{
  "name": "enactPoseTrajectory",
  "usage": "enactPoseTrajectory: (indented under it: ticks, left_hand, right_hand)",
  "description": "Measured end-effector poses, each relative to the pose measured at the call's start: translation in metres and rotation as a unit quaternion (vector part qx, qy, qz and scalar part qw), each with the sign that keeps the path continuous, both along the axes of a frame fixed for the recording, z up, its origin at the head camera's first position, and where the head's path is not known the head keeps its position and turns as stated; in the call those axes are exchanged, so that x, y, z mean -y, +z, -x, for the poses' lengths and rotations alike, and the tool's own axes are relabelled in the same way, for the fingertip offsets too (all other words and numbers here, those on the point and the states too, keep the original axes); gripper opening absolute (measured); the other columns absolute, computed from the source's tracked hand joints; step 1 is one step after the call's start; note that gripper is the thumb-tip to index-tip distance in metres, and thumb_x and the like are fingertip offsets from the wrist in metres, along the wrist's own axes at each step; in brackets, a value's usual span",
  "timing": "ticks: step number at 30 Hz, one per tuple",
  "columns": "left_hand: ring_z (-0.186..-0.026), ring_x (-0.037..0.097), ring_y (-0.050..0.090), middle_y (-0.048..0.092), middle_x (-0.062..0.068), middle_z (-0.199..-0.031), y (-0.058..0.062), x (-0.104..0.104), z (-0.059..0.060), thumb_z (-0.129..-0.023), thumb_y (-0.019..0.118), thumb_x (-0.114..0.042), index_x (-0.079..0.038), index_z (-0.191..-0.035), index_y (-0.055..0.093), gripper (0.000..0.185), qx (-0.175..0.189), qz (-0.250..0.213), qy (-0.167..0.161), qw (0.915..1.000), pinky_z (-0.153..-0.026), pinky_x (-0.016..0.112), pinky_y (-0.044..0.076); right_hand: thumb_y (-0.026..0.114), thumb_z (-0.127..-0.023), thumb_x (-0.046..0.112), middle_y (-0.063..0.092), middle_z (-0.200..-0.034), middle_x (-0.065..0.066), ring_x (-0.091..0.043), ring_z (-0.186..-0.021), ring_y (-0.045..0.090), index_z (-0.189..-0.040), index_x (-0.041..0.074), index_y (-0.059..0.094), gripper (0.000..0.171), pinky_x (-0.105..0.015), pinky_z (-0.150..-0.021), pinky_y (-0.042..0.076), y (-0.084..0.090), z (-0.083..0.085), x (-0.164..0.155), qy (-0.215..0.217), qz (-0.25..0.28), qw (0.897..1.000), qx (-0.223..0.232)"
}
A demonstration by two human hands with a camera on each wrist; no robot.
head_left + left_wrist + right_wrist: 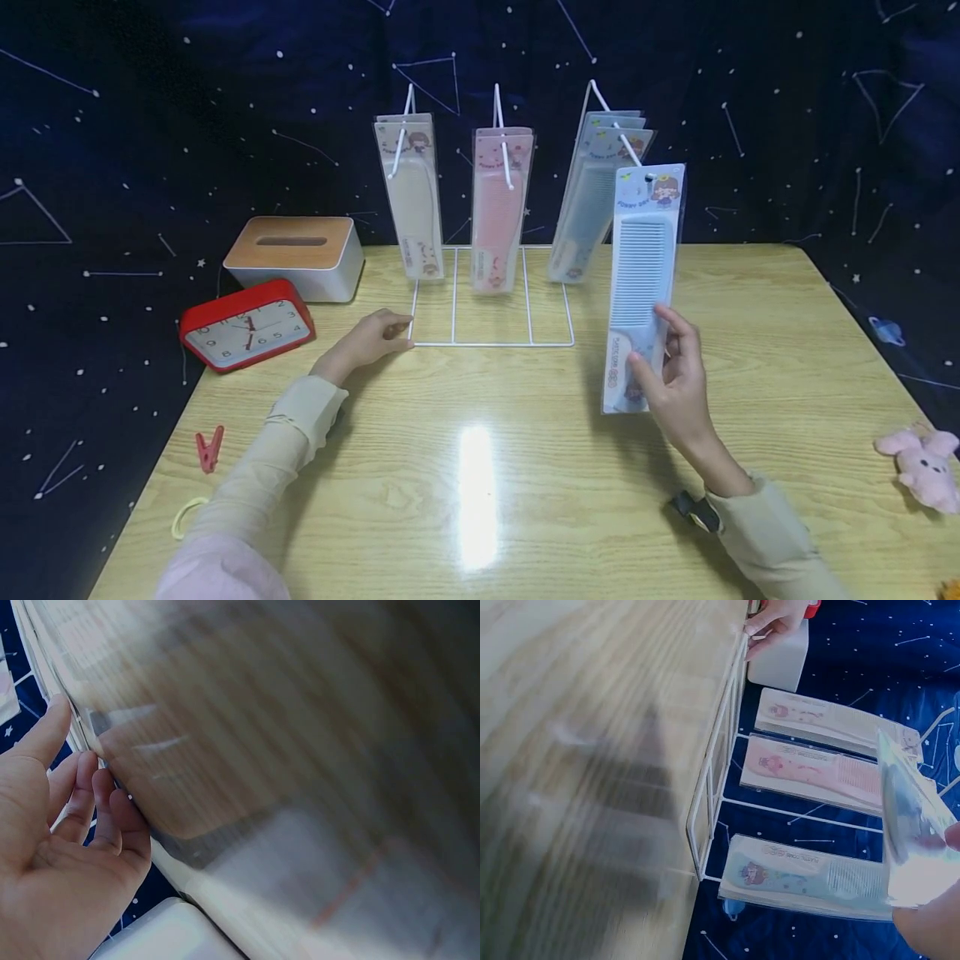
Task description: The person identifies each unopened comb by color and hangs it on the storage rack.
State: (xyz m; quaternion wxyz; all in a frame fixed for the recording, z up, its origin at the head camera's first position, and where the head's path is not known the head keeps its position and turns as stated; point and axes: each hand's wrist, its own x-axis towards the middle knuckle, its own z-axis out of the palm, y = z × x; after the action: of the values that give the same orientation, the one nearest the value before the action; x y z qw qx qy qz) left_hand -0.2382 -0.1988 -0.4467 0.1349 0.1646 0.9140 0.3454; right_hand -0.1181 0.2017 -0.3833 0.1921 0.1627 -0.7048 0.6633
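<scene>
My right hand grips the lower end of a packaged blue comb and holds it upright above the table, just right of the white wire rack. The same pack shows as a blurred sheet in the right wrist view. Three hooks on the rack carry packaged combs: cream, pink and blue. My left hand rests on the table with its fingers touching the front left corner of the rack base; the fingertips lie against the wire.
A white tissue box with a wooden lid and a red alarm clock stand at the left. A red clothespin and a yellow band lie near the left edge. A pink plush toy sits at the right edge.
</scene>
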Motion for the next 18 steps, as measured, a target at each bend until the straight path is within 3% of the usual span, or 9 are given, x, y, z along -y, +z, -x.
enactPoseTrajectory:
  ticks: [6, 11, 18]
  left_hand:
    - [-0.112, 0.033, 0.051, 0.054, 0.021, -0.121, 0.001, 0.001, 0.0, -0.091, 0.065, -0.019, 0.003, -0.137, 0.047, 0.054, -0.004, -0.001, -0.002, 1.0, -0.1, 0.048, 0.041]
    - [-0.112, 0.034, 0.05, 0.054, 0.02, -0.12, 0.0, 0.0, 0.0, -0.091, 0.065, -0.02, 0.002, -0.137, 0.047, 0.055, 0.002, -0.003, 0.001, 1.0, -0.101, 0.048, 0.04]
    - [-0.113, 0.034, 0.05, 0.054, 0.02, -0.12, -0.001, -0.001, -0.001, -0.091, 0.065, -0.019, 0.003, -0.137, 0.047, 0.054, 0.003, -0.002, -0.003, 1.0, -0.101, 0.048, 0.04]
  right_hand:
    - [0.05, -0.085, -0.019, 0.042, -0.121, 0.001, -0.01, -0.102, 0.046, -0.143, -0.002, 0.029, 0.064, -0.012, -0.085, 0.042, 0.003, 0.022, -0.001, -0.009, -0.061, 0.998, 0.031]
    - [0.055, -0.087, -0.012, 0.04, -0.117, 0.001, -0.01, -0.094, 0.044, -0.143, 0.002, 0.027, 0.064, -0.012, -0.075, 0.042, 0.001, 0.054, -0.008, -0.017, -0.091, 0.993, 0.067]
    - [0.061, -0.089, 0.001, 0.027, -0.138, -0.015, -0.015, -0.104, 0.044, -0.146, 0.012, 0.026, 0.067, -0.018, -0.081, 0.043, -0.005, 0.093, -0.013, -0.038, -0.168, 0.981, 0.095]
